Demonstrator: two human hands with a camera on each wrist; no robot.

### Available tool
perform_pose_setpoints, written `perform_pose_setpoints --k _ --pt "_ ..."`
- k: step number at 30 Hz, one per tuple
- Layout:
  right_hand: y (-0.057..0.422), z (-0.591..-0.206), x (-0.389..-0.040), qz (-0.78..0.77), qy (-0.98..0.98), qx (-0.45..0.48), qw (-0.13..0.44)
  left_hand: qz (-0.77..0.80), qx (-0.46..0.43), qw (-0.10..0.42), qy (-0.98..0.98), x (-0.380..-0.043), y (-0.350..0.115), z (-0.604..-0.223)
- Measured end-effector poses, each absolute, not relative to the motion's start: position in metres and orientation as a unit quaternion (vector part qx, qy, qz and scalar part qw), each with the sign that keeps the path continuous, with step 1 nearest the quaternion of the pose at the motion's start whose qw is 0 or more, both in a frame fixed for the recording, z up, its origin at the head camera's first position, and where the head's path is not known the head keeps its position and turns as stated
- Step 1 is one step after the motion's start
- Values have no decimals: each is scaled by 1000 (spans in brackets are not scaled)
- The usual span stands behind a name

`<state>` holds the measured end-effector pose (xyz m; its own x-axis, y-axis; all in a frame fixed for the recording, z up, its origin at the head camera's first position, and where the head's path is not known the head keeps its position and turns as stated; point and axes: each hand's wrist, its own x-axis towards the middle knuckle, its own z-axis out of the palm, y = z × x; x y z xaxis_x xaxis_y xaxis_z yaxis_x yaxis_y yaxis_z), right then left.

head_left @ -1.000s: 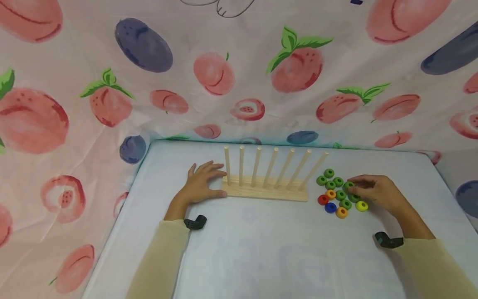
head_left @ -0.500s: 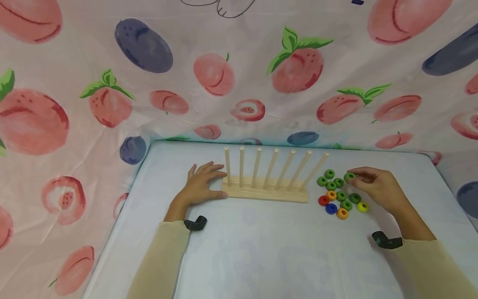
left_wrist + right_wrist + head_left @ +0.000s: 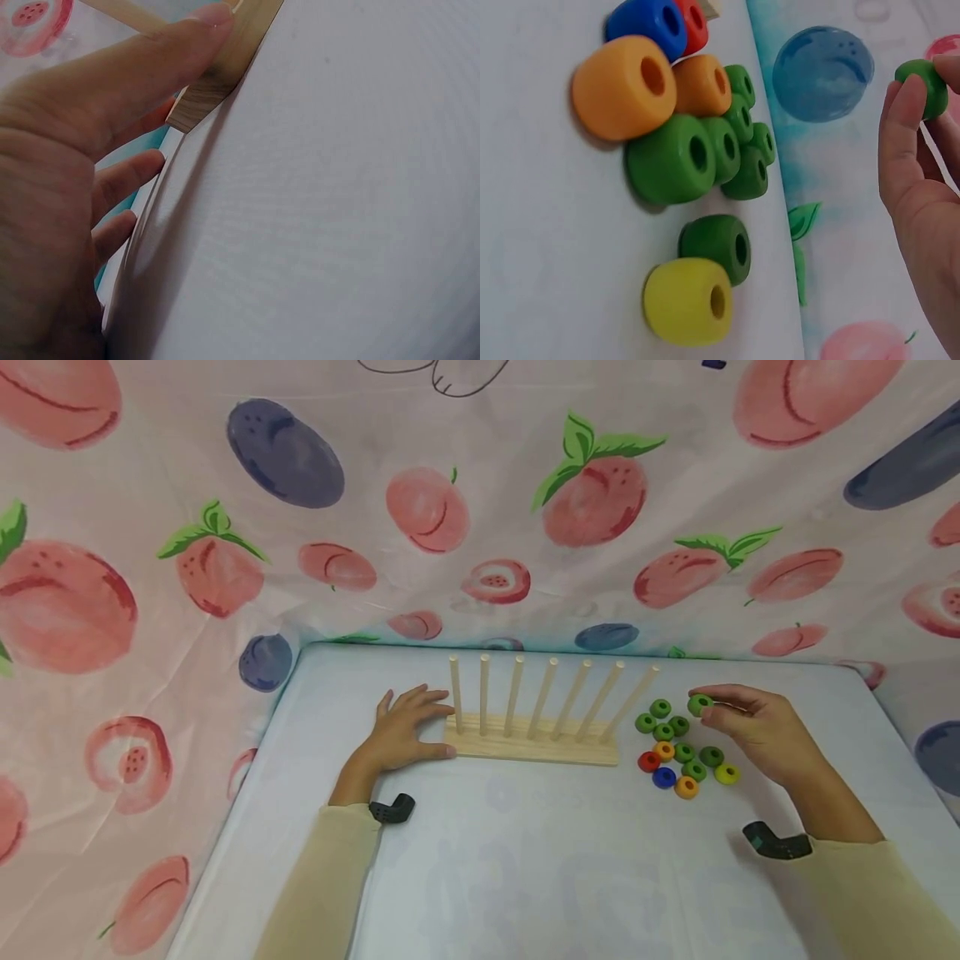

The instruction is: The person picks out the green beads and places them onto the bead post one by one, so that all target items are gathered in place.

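In the head view my left hand (image 3: 405,731) holds the left end of a wooden peg rack (image 3: 536,747), a flat base with several upright pegs. The left wrist view has the thumb (image 3: 161,56) on the base's edge (image 3: 202,101) and a fingertip behind its corner; the other fingers are spread out past it. My right hand (image 3: 761,731) pinches a green bead (image 3: 926,88) between thumb and fingers, raised above the table at the right of the rack. Below and left of that hand lies a group of loose beads, among them several green beads (image 3: 684,752).
Also in the group are a red bead (image 3: 649,762), a blue bead (image 3: 663,777), two orange beads (image 3: 622,88) and a yellow bead (image 3: 688,301). Everything stands on a white-covered table (image 3: 525,860). Behind rises a fruit-patterned cloth (image 3: 337,610).
My right hand has lifted the green bead up from the group and moved it slightly back and left. The left hand and the rack have stayed in place.
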<state>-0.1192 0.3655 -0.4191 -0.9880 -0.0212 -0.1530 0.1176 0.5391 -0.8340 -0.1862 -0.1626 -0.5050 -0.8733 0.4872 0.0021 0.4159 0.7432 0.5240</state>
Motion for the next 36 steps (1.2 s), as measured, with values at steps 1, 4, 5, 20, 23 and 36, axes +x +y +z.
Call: perform_pose_setpoints --k 1,4,5,20,23,36 --pt "365 -419 -120 -511 856 24 75 264 242 68 931 -186 -163 -505" --pt "363 -419 -122 -616 784 1 79 266 241 69 931 -186 -163 -505" --pt "363 -419 -123 -645 760 -6 80 267 241 69 931 -186 -162 -505" --pt "343 -404 -121 -627 777 -24 52 264 241 70 931 -185 -162 -503" --pt "339 -400 -122 -616 787 -19 44 266 244 69 930 -185 -162 -503" --pt "312 -376 -123 -624 780 -41 -33 269 249 61 928 -186 -164 -505"
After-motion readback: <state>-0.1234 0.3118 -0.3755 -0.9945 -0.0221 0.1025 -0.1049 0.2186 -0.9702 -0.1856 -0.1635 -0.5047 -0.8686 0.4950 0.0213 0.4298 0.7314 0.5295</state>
